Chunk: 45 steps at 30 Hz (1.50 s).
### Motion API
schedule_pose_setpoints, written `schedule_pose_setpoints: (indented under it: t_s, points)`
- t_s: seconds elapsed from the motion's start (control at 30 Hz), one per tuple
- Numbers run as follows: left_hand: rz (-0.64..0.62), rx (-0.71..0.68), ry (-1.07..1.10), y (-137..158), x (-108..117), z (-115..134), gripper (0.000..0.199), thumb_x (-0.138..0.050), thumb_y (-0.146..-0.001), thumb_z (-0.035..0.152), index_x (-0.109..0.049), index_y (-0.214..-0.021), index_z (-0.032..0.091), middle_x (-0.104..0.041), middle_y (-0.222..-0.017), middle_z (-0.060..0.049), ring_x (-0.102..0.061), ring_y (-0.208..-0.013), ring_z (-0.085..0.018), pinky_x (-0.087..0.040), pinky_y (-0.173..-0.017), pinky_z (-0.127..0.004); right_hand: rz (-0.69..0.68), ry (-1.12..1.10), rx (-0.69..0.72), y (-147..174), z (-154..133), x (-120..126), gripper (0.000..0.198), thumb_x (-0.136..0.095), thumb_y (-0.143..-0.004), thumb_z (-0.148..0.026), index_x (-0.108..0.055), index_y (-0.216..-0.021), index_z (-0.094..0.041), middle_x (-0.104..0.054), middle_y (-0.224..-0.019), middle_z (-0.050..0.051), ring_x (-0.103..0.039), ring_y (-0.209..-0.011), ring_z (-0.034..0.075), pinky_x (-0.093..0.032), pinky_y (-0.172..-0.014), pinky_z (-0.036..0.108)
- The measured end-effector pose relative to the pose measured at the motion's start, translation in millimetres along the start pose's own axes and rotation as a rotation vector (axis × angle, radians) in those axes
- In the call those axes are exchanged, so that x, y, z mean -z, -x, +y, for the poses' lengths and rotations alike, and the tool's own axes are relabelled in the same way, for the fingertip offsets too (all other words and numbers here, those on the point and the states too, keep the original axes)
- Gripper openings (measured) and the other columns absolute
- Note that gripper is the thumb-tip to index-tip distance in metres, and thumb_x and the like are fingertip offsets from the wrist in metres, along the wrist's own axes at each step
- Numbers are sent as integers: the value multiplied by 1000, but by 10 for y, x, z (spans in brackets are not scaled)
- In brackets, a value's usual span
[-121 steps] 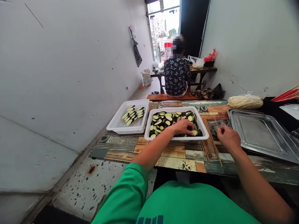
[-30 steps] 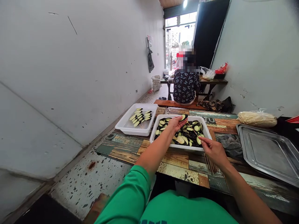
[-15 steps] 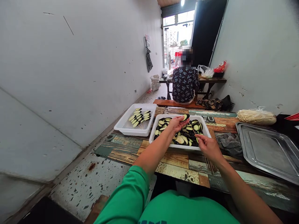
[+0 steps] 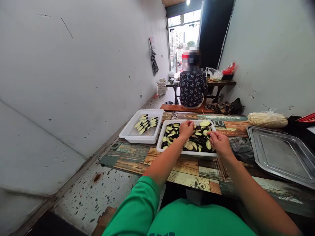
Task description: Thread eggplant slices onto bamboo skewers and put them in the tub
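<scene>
A white tub (image 4: 161,137) of dark-skinned eggplant slices (image 4: 194,144) stands on the table before me. My left hand (image 4: 186,129) is over its middle, fingers pinched together; whatever they may hold is hidden. At the tub's right side my right hand (image 4: 220,143) is closed on a thin wooden skewer, most of which is hidden. Its tip (image 4: 202,111) pokes up beyond the far rim, behind a pale eggplant slice (image 4: 204,123) that looks threaded on it. To the left, another white tub (image 4: 126,133) holds skewered eggplant slices (image 4: 145,124).
Loose bamboo skewers (image 4: 222,168) lie on the patterned table (image 4: 137,164) near my right forearm. Beyond are a dark grey mesh bundle (image 4: 240,148), metal trays (image 4: 280,154) and a bagged pale bundle (image 4: 267,118). A person (image 4: 193,87) sits ahead, back turned, at another table.
My left hand has let go of the slice on the skewer and turned palm down over the tub. The skewer, in my right hand, now points away from me. The view shifted slightly.
</scene>
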<state>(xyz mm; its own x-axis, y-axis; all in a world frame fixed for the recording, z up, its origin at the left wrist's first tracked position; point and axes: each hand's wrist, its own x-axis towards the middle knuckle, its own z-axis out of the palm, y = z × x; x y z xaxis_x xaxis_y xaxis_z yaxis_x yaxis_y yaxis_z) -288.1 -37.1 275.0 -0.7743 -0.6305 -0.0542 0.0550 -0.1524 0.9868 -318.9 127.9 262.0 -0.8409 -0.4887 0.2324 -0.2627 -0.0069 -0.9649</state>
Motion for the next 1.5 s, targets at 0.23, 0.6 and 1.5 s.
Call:
schedule_pose_setpoints:
  t_s: [0.23,0.6,1.5]
  points:
    - [-221,-343,-591,178,-2,-100,39,-93,-43,24,-73,-76,25,-63,-100,-9,-42,-129,-36,-29,-111,-41,92,-400,-57,85,-144,89,32,-70,-76,-47,-60,-86,-18,-35,-46,-12,-27,-32,3,-18,-34,19]
    - [-702,-274,-818,223,-230,-162,30,-88,-48,18,-73,-73,25,-58,-62,0,-61,-85,-24,-42,-86,-29,96,-472,-36,119,-135,71,30,-71,-77,-45,-61,-85,-18,-37,-45,-12,-28,-31,3,-17,-33,18]
    - [307,361,690,-329,304,102,6,-58,-90,9,-59,-96,8,-68,-73,-9,-68,-59,-16,-59,-63,-29,-393,168,-207,61,-131,77,67,-61,-65,-61,-70,-99,-4,-31,-46,-9,-25,-43,8,-12,-46,25]
